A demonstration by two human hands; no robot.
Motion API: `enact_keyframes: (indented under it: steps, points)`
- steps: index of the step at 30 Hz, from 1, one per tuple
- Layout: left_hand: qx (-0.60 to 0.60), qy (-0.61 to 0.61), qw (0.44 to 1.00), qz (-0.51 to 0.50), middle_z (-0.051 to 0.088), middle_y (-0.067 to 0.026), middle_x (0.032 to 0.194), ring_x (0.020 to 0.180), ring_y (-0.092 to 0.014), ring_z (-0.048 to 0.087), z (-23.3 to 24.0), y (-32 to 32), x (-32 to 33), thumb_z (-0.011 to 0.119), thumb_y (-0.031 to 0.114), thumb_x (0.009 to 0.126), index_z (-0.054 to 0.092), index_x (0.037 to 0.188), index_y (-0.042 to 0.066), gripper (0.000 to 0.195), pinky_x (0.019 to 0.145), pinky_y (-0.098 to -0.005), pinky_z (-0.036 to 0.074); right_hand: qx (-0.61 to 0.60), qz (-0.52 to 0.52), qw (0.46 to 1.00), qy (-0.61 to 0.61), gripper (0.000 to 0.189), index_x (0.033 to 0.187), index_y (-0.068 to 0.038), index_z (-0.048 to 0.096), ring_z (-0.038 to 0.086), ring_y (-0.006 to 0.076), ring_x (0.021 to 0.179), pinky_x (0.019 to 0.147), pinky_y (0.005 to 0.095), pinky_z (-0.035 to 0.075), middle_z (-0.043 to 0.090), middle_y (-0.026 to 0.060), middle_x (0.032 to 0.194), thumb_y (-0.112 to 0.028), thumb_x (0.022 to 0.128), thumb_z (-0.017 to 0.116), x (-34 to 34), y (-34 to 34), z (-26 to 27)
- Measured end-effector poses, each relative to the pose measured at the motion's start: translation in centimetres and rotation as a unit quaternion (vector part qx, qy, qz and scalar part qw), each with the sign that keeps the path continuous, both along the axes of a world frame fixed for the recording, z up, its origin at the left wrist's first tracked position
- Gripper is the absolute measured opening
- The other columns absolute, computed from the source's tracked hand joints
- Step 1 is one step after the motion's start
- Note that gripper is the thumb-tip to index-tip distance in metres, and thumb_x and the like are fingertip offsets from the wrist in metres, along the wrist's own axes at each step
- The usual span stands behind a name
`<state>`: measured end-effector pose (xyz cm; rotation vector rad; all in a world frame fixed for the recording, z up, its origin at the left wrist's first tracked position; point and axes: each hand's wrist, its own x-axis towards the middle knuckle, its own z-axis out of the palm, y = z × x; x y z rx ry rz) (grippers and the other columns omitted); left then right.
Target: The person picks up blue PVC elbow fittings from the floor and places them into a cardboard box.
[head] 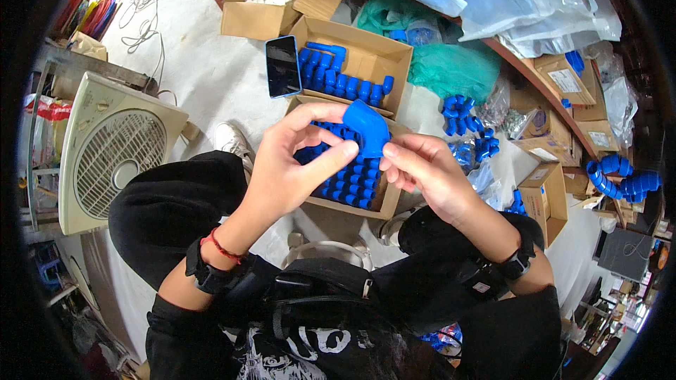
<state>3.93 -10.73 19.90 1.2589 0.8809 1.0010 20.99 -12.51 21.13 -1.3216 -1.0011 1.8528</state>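
Between my two hands is a blue plastic pipe elbow (366, 129), held above an open cardboard box (390, 201). My left hand (296, 155) grips its left side, with the thumb at the inner bend and a finger by the upper end. The thumb and fingertips of my right hand (422, 169) pinch the elbow's lower right end. Rows of small blue fittings (351, 186) fill the box beneath, partly hidden by my hands. Just beyond stands a second cardboard box (377, 55) with several blue elbows (338, 82) lined up inside.
A smartphone (283, 67) rests at the far box's left edge. A box fan (124, 153) stands to my left. More blue fittings (459, 113) lie on the floor at right, near a green plastic bag (454, 68). White pieces fill another carton (253, 18) at the back.
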Motion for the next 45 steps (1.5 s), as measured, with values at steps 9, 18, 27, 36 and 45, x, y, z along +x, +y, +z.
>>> enact_keyframes:
  steps: [9,18,27,36,45]
  points:
    - [-0.037,0.027,0.998,0.051,0.051,-0.0041,0.074,0.067,-0.007,0.047,-1.3,-0.8,-2.9,0.05,0.01,0.074,0.053,0.084,-0.003,0.016,0.062,-0.0177,0.038,0.017,0.013,1.0,-0.023,0.012,0.076,-0.003,0.051,0.042,0.005,0.055,0.049,0.0163,0.033,0.048,0.0001,0.062,-0.014,0.072,0.051,-0.8,0.6,-1.3]
    - [-0.064,-0.013,0.995,0.073,0.051,-0.0025,0.076,0.067,-0.005,0.047,-2.6,-1.0,-5.2,0.05,0.008,0.073,0.053,0.082,-0.001,0.014,0.061,-0.0176,0.038,0.092,0.006,0.995,-0.039,0.009,0.075,-0.001,0.052,0.044,0.0052,0.056,0.051,0.0165,0.034,0.05,0.0011,0.063,-0.009,0.071,0.053,-3.3,2.0,-2.2]
    - [-0.129,-0.029,0.991,0.019,0.05,0.0008,0.07,0.066,-0.003,0.043,-1.7,0.8,-6.4,0.049,0.013,0.075,0.051,0.073,0.0,0.012,0.061,-0.0151,0.034,0.228,0.04,0.967,-0.101,0.008,0.073,-0.001,0.054,0.046,0.0041,0.058,0.054,0.0167,0.036,0.053,-0.0001,0.065,-0.005,0.067,0.057,-3.9,3.0,-1.7]
    - [-0.056,-0.033,0.997,-0.031,0.052,-0.0003,0.067,0.061,-0.004,0.046,-1.6,2.9,-4.8,0.051,0.009,0.072,0.052,0.072,0.0,0.009,0.056,-0.0174,0.037,0.073,-0.029,0.996,-0.035,0.015,0.079,-0.004,0.055,0.048,0.006,0.06,0.055,0.0173,0.036,0.054,0.0016,0.067,-0.017,0.072,0.054,-2.0,2.8,-1.6]
    - [0.015,0.067,0.991,-0.119,0.048,0.0035,0.066,0.061,-0.002,0.041,-2.4,5.1,-3.4,0.049,0.01,0.074,0.052,0.072,0.001,0.01,0.055,-0.0153,0.033,-0.032,-0.104,0.993,0.038,0.014,0.078,-0.003,0.054,0.046,0.006,0.059,0.055,0.0167,0.036,0.052,0.0013,0.066,-0.016,0.072,0.052,-1.2,2.0,-1.9]
